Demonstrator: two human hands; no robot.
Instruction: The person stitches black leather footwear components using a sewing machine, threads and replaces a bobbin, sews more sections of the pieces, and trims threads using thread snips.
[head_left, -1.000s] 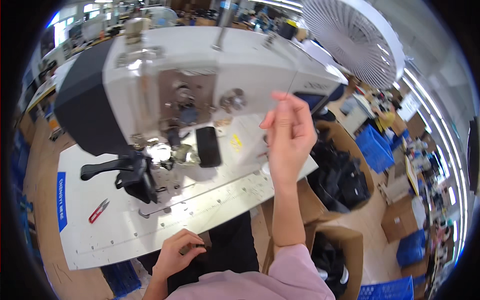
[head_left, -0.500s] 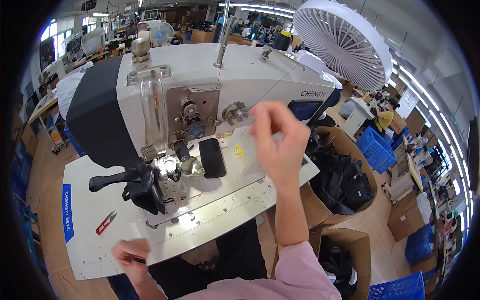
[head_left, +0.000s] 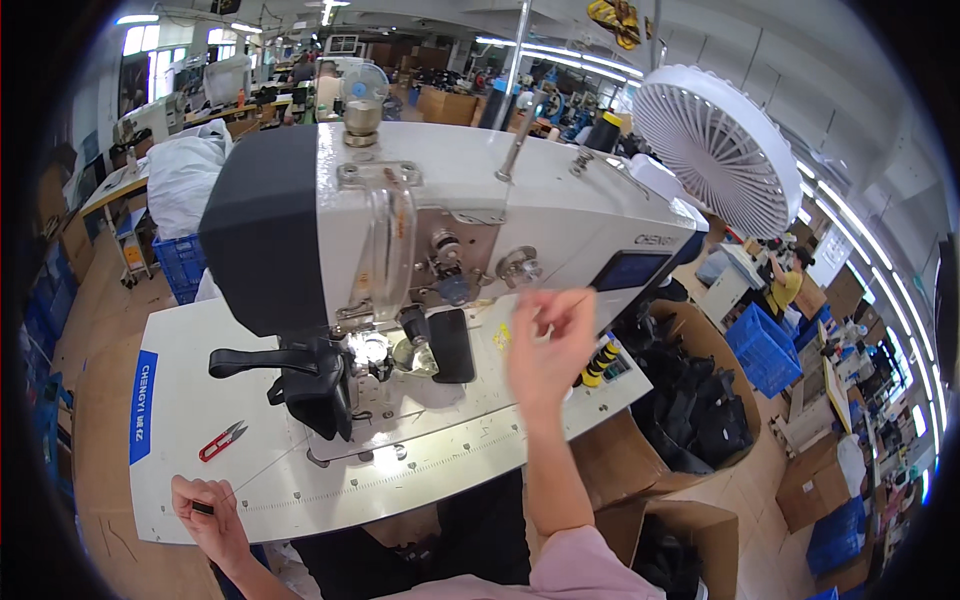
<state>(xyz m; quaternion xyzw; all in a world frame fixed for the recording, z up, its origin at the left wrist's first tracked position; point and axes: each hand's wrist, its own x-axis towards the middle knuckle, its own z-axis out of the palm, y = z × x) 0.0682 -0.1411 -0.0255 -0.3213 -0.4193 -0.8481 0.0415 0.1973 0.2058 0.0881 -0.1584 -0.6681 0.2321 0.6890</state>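
A large white and grey industrial sewing machine (head_left: 480, 215) stands on a white table (head_left: 190, 390). My right hand (head_left: 548, 350) is raised in front of the machine's right part, blurred, its fingertips pinched on what looks like a thin thread (head_left: 580, 297). My left hand (head_left: 205, 515) rests at the table's front left edge, fingers closed on a small dark object (head_left: 203, 508). Red thread snips (head_left: 222, 440) lie on the table just above the left hand. The needle area (head_left: 370, 350) is lit by a small lamp.
A round white fan (head_left: 715, 150) stands behind the machine on the right. Cardboard boxes (head_left: 690, 400) with black pieces sit to the right of the table, blue crates (head_left: 765, 345) beyond them. A black lever (head_left: 265, 360) juts left from the machine.
My left hand has slid from the middle of the table's front edge to its left end. The right hand has stayed raised and dropped slightly in front of the machine.
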